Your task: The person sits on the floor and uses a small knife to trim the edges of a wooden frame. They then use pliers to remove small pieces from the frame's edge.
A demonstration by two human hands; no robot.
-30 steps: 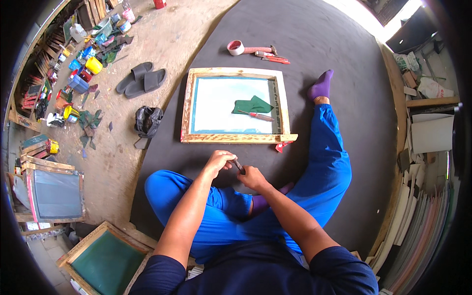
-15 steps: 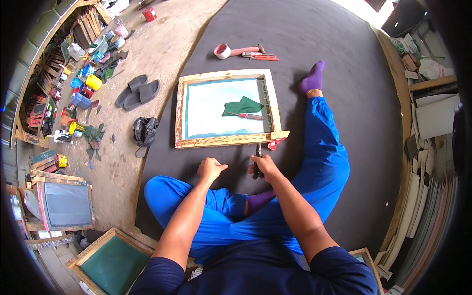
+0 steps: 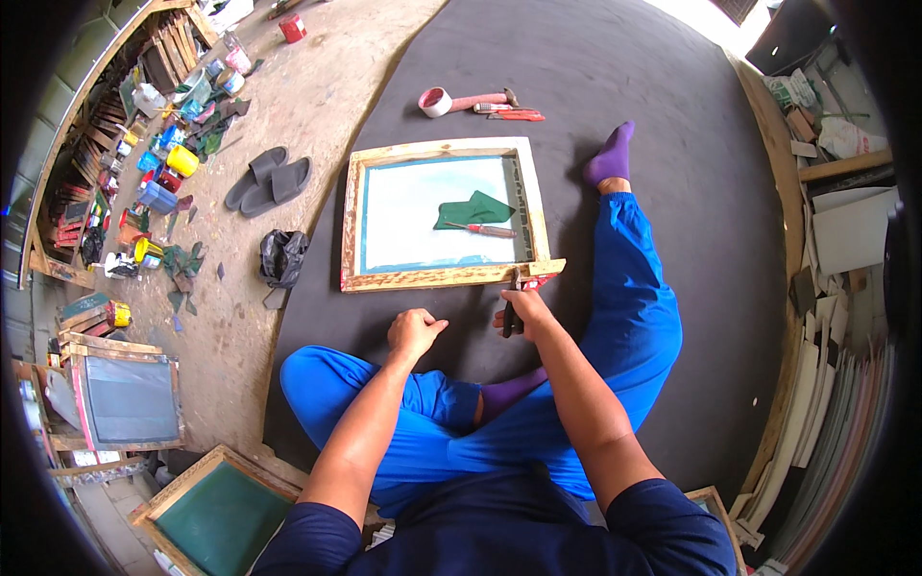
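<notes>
A wooden frame (image 3: 432, 281) stretched with white mesh, edged in blue, lies flat on the dark mat in front of me. On the mesh rest a dark green scrap (image 3: 473, 209) and a screwdriver (image 3: 487, 230) with a reddish handle. My right hand (image 3: 526, 312) grips black-handled pliers (image 3: 512, 319), their metal head up against the frame's near rail, close to its right corner. A small red item (image 3: 540, 281) sits by that corner, partly hidden. My left hand (image 3: 415, 333) is closed in front of the frame; what its fingers hold, if anything, is hidden.
Beyond the frame lie a tape roll (image 3: 435, 102), a hammer (image 3: 480, 99) and red cutters (image 3: 517, 115). Black slippers (image 3: 276, 180) and a black plastic bag (image 3: 283, 257) are to the left, with paint cans (image 3: 182, 160) further out. Boards (image 3: 826, 413) stand along the right.
My right hand has moved forward and slightly right, bringing the pliers' head up to the frame's near rail. The left hand stays almost where it was, still closed.
</notes>
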